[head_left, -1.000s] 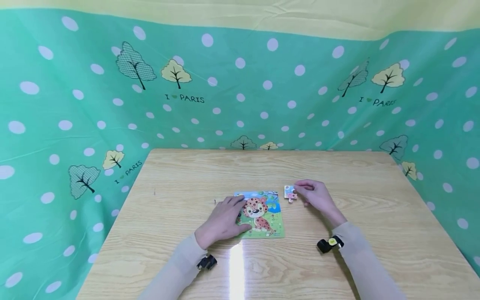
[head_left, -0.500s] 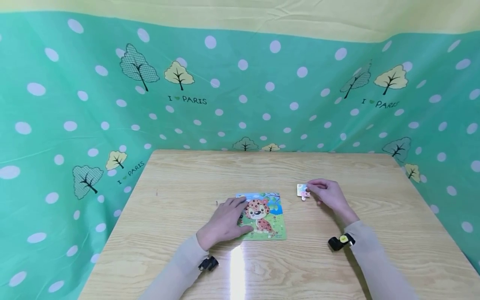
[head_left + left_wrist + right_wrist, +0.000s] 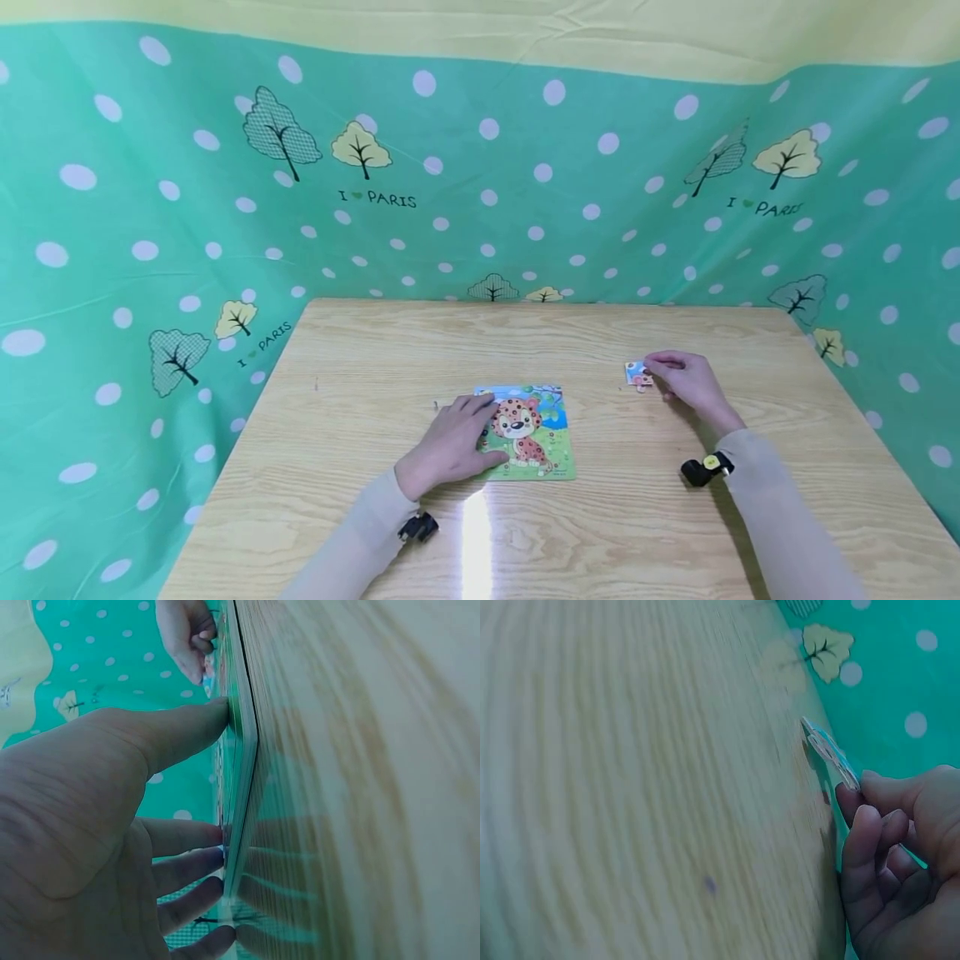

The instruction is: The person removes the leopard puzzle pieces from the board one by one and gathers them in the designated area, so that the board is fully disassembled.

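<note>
A square jigsaw puzzle (image 3: 551, 450) with a spotted leopard cub on green grass lies flat on the table. My left hand (image 3: 450, 442) rests on its left side, thumb and fingertips spread and pressing the top; the palm covers part of the picture. In the left wrist view, the thumb (image 3: 176, 731) touches the puzzle's surface near its edge. Off to the right, my right hand (image 3: 688, 385) pinches a jigsaw piece (image 3: 635, 373) with blue and spotted print by its right side. The right wrist view shows that piece (image 3: 829, 754) edge-on, tilted just over the tabletop, between thumb and forefinger.
The wooden table (image 3: 390, 342) extends around both hands, with a bright light reflection (image 3: 476, 542) in front of the puzzle. A green dotted curtain (image 3: 487, 167) hangs behind and at both sides. Each sleeve carries a black wrist camera (image 3: 418, 527).
My right hand has moved to the right, away from the puzzle, with the jigsaw piece pinched throughout. The left hand has stayed on the puzzle, while the head view has shifted slightly.
</note>
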Motion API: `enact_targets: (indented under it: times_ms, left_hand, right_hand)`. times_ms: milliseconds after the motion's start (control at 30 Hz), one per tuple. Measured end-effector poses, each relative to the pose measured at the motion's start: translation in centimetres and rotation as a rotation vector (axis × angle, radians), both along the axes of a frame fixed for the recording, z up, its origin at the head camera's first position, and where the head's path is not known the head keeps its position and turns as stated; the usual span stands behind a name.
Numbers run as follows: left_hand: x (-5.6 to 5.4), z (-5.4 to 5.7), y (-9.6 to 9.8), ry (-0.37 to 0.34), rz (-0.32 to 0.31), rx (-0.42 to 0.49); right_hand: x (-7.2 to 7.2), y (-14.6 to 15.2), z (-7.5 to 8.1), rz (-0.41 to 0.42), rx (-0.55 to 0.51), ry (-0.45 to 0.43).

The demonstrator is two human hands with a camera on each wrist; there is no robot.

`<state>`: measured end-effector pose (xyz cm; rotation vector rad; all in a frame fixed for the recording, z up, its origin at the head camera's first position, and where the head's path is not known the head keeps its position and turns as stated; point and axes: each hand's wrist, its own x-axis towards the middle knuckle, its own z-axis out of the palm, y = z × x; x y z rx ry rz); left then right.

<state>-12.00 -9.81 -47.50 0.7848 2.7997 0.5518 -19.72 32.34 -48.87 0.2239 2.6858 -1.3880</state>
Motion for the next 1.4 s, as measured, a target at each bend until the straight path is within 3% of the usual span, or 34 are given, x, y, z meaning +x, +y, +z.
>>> enact_targets:
  times_ms: [233,633,1133,1400]
  left_hand:
    - [0.0,0.0,-0.1,-0.007,-0.001,-0.001]
    - [0.5,-0.6,0.2,-0.013,0.001,-0.002]
    - [-0.1,-0.2,0.1,-0.011,0.012,0.000]
    - [0.0,-0.2,0.1,-0.017,0.013,0.004]
  right_hand:
    - [-0.4,0.6,-0.3,-0.065,-0.007,-0.015]
    - [0.4,0.5,-1.0,-0.133,0.038,0.016]
    - [0.2,0.1,-0.9,-0.138,0.012,0.046]
    - [1.1,-3.7,0.1,-0.071,0.001,0.116]
